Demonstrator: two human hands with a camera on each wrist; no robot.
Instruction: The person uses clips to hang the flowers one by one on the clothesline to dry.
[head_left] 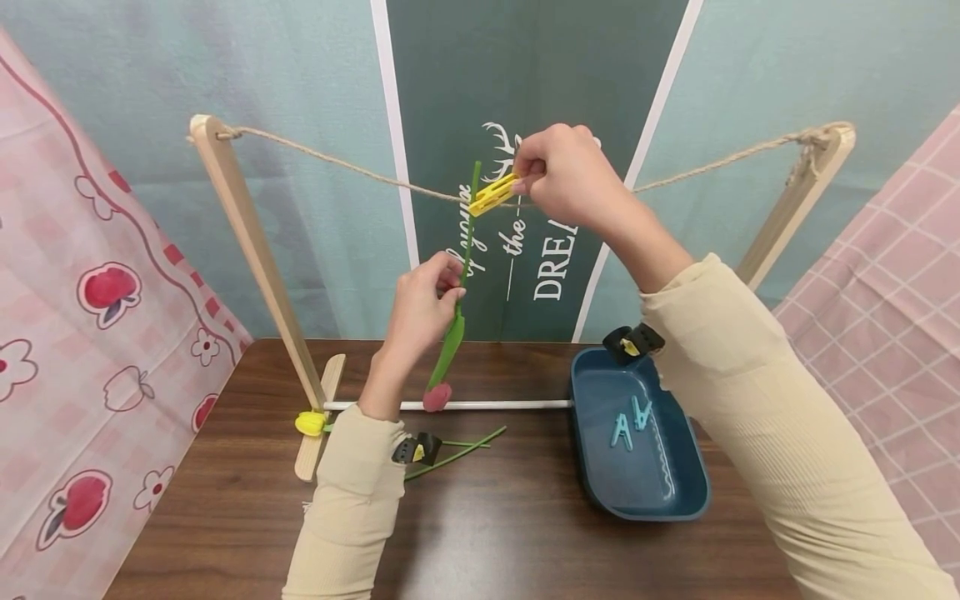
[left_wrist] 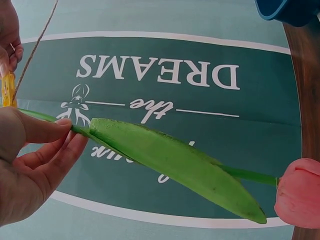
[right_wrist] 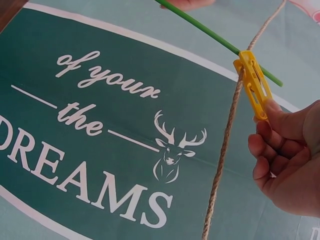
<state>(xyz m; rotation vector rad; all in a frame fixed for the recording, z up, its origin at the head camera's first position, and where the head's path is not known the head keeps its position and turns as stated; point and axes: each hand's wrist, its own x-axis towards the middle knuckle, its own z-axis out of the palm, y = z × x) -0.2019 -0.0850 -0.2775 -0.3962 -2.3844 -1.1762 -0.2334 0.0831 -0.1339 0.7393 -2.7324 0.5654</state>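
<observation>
A pink artificial tulip (head_left: 437,397) hangs head down, its green leaf (left_wrist: 175,167) along the stem. My left hand (head_left: 424,304) pinches that stem between thumb and fingers above the leaf. Higher up, my right hand (head_left: 566,175) holds a yellow clothespin (head_left: 493,195) by its handle end. In the right wrist view, the clothespin's tip meets both the rope (right_wrist: 225,130) and the green stem (right_wrist: 210,32) near the stem's cut end. How firmly it clamps them I cannot tell. The rope sags between two wooden posts.
Wooden posts (head_left: 258,258) stand left and right, with a white rod (head_left: 510,405) low between them. A blue basin (head_left: 637,500) holds light-blue clothespins (head_left: 622,431). On the table lie a yellow tulip (head_left: 310,423) and loose green stems (head_left: 465,454), partly behind my left arm.
</observation>
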